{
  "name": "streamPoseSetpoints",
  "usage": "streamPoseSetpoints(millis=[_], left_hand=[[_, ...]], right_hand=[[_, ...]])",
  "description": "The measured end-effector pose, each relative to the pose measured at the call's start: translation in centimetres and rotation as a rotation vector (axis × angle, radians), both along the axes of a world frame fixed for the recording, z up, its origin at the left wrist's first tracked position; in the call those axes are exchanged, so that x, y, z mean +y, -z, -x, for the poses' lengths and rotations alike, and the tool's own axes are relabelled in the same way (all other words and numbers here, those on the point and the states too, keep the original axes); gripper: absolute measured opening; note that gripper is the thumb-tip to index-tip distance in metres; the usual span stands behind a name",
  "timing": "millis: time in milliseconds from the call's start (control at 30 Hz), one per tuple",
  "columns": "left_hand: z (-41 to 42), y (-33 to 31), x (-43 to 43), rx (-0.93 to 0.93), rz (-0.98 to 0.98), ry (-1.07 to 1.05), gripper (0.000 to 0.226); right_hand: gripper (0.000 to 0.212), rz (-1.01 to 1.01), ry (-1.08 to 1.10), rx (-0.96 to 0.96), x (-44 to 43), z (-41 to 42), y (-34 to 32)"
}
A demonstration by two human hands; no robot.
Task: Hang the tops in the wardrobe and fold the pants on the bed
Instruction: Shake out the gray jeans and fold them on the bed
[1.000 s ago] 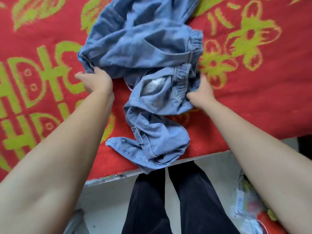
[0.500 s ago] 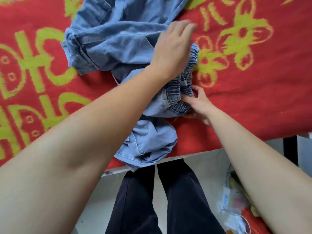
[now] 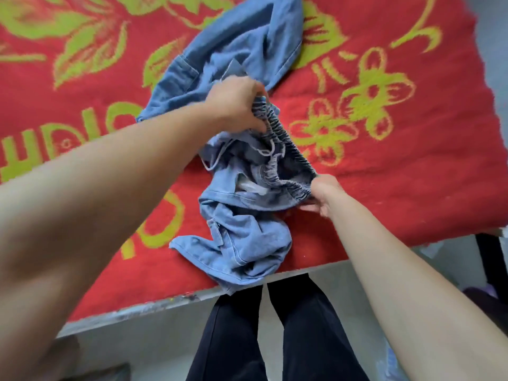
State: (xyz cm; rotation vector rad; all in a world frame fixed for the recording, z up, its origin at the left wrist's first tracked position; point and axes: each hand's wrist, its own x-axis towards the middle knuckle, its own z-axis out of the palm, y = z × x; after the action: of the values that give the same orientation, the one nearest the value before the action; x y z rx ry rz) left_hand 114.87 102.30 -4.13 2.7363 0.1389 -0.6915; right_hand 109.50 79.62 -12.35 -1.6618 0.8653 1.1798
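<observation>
A pair of light blue denim pants [image 3: 242, 235] lies crumpled on the bed, under a red blanket with green patterns [image 3: 384, 166]. Its elastic waistband runs diagonally between my hands. My left hand [image 3: 239, 105] grips the upper end of the waistband, fingers curled round the gathered cloth. My right hand [image 3: 323, 195] pinches the lower end of the waistband near the blanket. One leg of the pants bunches toward the bed's front edge and hangs slightly over it; the other leg stretches away toward the top of the view.
The bed's front edge [image 3: 165, 303] runs across the lower view. My legs in black trousers [image 3: 275, 339] stand against it on a pale floor. A dark post [image 3: 492, 259] stands at the bed's right corner.
My left hand moved from the left side of the pants across to the waistband and took hold of its upper end. My right hand kept its hold. The waistband is now stretched between them.
</observation>
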Motion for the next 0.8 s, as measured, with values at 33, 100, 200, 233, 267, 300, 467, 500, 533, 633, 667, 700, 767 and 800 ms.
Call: streamPoseSetpoints(millis=[33, 100, 200, 233, 267, 300, 467, 500, 533, 633, 667, 700, 767, 800], left_hand=[[0.0, -2.4, 1.4, -0.004, -0.016, -0.034, 0.058], [0.1, -7.4, 4.2, -0.049, -0.074, -0.086, 0.049], [0.8, -15.5, 7.8, -0.198, -0.169, -0.171, 0.037], [1.3, -18.4, 8.8, -0.260, -0.190, -0.207, 0.038], [1.9, -21.3, 9.7, -0.327, -0.220, -0.232, 0.040], [2.5, -24.2, 10.4, -0.390, -0.259, -0.237, 0.042], [4.9, -38.6, 12.5, -0.623, -0.419, -0.170, 0.036], [5.2, -41.2, 12.9, -0.654, -0.455, -0.175, 0.036], [5.6, -43.8, 13.2, -0.682, -0.492, -0.181, 0.038], [6.6, -50.2, 14.0, -0.821, -0.581, -0.181, 0.039], [6.8, -52.0, 14.2, -0.865, -0.612, -0.172, 0.037], [6.9, -53.7, 14.4, -0.899, -0.655, -0.159, 0.033], [7.2, -56.8, 14.5, -0.957, -0.757, -0.129, 0.023], [7.5, -58.2, 14.6, -0.976, -0.796, -0.117, 0.017]], right_hand=[[0.030, 0.042, 0.054, -0.102, 0.4, -0.9, -1.2], [0.034, 0.122, 0.054, -0.298, 1.3, -3.1, -4.8], [0.033, 0.221, -0.183, -0.653, 2.4, -7.0, -13.0], [0.034, 0.236, -0.304, -0.798, 2.8, -8.3, -16.3], [0.039, 0.228, -0.430, -0.941, 3.2, -9.2, -19.9], [0.055, 0.220, -0.560, -1.066, 3.6, -9.8, -23.7], [0.095, 0.273, -1.088, -1.486, 4.8, -11.0, -40.4], [0.080, 0.311, -1.136, -1.542, 4.9, -11.4, -43.1], [0.062, 0.367, -1.154, -1.602, 5.2, -11.8, -45.7], [0.030, 0.585, -1.168, -1.783, 6.1, -12.6, -52.5], [0.027, 0.637, -1.164, -1.838, 6.4, -12.7, -54.7], [0.025, 0.676, -1.154, -1.900, 6.7, -12.7, -56.7], [0.020, 0.764, -1.113, -2.015, 7.1, -12.5, -60.5], [0.018, 0.815, -1.085, -2.064, 7.2, -12.3, -62.2]])
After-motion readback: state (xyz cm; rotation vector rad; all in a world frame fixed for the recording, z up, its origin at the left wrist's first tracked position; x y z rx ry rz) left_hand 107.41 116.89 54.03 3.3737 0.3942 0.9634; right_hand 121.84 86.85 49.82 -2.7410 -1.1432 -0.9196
